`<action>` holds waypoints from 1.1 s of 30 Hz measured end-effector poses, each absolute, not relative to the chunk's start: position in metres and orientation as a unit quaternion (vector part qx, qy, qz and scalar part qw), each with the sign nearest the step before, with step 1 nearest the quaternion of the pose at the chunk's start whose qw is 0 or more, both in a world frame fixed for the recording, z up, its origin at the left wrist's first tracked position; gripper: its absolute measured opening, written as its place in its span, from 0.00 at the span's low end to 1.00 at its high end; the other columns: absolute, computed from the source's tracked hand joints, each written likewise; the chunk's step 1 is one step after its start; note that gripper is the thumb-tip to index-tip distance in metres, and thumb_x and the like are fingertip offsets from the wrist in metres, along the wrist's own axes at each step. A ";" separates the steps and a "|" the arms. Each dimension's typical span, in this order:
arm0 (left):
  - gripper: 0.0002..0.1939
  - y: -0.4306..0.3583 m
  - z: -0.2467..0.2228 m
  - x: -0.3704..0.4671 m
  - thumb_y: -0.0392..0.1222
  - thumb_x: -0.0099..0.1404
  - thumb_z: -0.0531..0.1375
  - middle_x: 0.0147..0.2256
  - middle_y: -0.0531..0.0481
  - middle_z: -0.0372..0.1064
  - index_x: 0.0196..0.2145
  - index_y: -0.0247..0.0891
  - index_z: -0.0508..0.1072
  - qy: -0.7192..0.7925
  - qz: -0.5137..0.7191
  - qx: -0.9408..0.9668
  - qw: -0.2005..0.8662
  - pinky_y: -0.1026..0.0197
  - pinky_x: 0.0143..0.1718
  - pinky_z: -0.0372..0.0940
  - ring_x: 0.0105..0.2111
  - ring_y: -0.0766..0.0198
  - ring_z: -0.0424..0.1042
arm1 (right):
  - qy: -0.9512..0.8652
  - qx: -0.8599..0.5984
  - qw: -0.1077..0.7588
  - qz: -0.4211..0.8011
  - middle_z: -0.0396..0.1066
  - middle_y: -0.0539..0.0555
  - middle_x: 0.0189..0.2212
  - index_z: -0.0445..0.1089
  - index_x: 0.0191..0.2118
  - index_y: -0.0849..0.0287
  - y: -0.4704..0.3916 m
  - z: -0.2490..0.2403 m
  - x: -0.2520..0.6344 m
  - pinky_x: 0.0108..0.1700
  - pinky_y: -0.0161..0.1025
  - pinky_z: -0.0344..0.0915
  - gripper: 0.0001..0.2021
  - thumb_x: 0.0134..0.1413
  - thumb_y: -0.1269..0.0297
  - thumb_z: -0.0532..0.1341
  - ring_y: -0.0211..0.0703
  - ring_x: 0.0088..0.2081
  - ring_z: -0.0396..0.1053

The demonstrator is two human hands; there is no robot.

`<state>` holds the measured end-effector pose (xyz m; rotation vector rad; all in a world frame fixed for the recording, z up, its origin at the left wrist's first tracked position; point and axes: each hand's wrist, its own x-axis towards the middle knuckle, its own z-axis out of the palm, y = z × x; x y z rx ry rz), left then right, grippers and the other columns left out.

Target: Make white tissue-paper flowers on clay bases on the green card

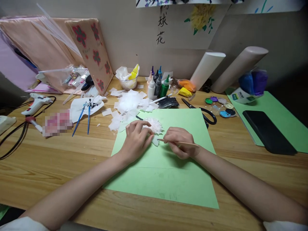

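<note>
Left hand (136, 138): fingers curled, pressing paper flower (155, 125) (white, ruffled) on green sheet (168, 173). Right hand (179, 141): fingers pinched around wooden stick (185, 143), tip at flower's near edge.

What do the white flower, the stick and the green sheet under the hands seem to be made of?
The white flower looks like thin tissue paper: soft, ruffled, faintly translucent layers, matte. The stick in the right hand seems to be bare wood or bamboo: pale tan, slim, unvarnished. The green sheet appears to be smooth, matte craft paper or thin card, lying flat with crisp edges.
</note>
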<state>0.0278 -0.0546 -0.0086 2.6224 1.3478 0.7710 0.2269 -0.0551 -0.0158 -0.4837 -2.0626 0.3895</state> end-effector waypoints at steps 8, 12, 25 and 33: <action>0.07 -0.051 -0.010 0.027 0.43 0.66 0.54 0.45 0.46 0.66 0.39 0.40 0.69 0.459 0.275 0.841 0.074 0.52 0.47 0.53 0.47 0.55 0.57 | -0.874 -0.253 0.410 0.069 0.68 0.52 0.23 0.65 0.37 0.58 -0.051 -0.018 0.223 0.26 0.37 0.60 0.09 0.52 0.76 0.52 0.39 0.24 0.63; 0.10 -0.050 -0.010 0.026 0.42 0.67 0.52 0.45 0.45 0.65 0.45 0.40 0.65 0.473 0.292 0.825 0.099 0.52 0.48 0.54 0.47 0.56 0.57 | -0.861 -0.271 0.423 0.076 0.67 0.52 0.22 0.65 0.36 0.58 -0.052 -0.018 0.223 0.27 0.36 0.60 0.08 0.52 0.76 0.53 0.39 0.24 0.63; 0.05 -0.045 -0.012 0.022 0.36 0.69 0.47 0.39 0.48 0.63 0.38 0.39 0.61 0.523 0.336 0.759 0.191 0.57 0.45 0.57 0.43 0.60 0.60 | -0.863 -0.293 0.398 0.103 0.67 0.52 0.24 0.64 0.34 0.58 -0.053 -0.018 0.220 0.28 0.37 0.62 0.08 0.52 0.76 0.52 0.39 0.26 0.63; 0.05 -0.043 -0.015 0.021 0.34 0.68 0.46 0.38 0.48 0.62 0.37 0.40 0.60 0.547 0.347 0.728 0.224 0.57 0.45 0.59 0.42 0.61 0.62 | -0.858 -0.263 0.435 0.073 0.69 0.52 0.23 0.66 0.36 0.57 -0.054 -0.019 0.221 0.28 0.37 0.62 0.10 0.51 0.76 0.52 0.40 0.25 0.65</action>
